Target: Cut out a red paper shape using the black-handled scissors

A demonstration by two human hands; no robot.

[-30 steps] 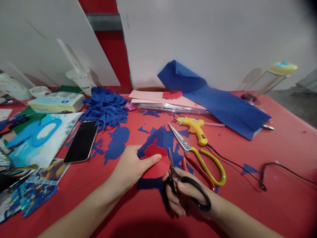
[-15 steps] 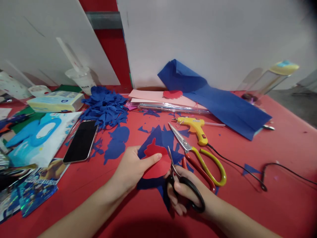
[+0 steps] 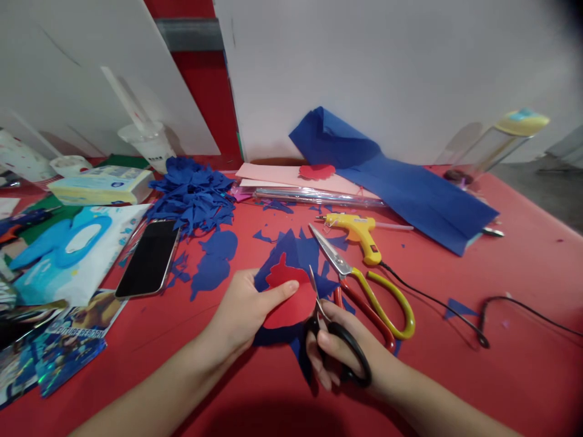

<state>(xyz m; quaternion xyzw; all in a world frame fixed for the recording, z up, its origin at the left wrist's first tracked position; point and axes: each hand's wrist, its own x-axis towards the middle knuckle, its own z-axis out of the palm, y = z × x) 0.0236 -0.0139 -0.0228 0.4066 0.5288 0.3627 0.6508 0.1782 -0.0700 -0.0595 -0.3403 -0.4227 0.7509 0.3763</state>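
A red paper shape [image 3: 291,306] lies on top of blue paper [image 3: 273,335] at the lower middle. My left hand [image 3: 248,303] pinches both sheets, its thumb pressed on the red shape. In my right hand [image 3: 334,346] are black-handled scissors [image 3: 357,358], fingers through the loops. Their blades are at the right edge of the red shape and the blue paper. Blue offcuts [image 3: 307,246] lie just beyond. Large scissors [image 3: 371,297] with red and yellow handles rest to the right of my hands.
A yellow glue gun [image 3: 357,230] with a black cord lies right of centre. Behind it stretches a long blue sheet [image 3: 410,188]. To the left are a phone [image 3: 150,258], a pile of blue cutouts [image 3: 194,197], a tissue pack [image 3: 104,185] and a cup [image 3: 152,149].
The black-handled scissors and my right hand have shifted very slightly left. My left hand keeps its pinch on the papers.
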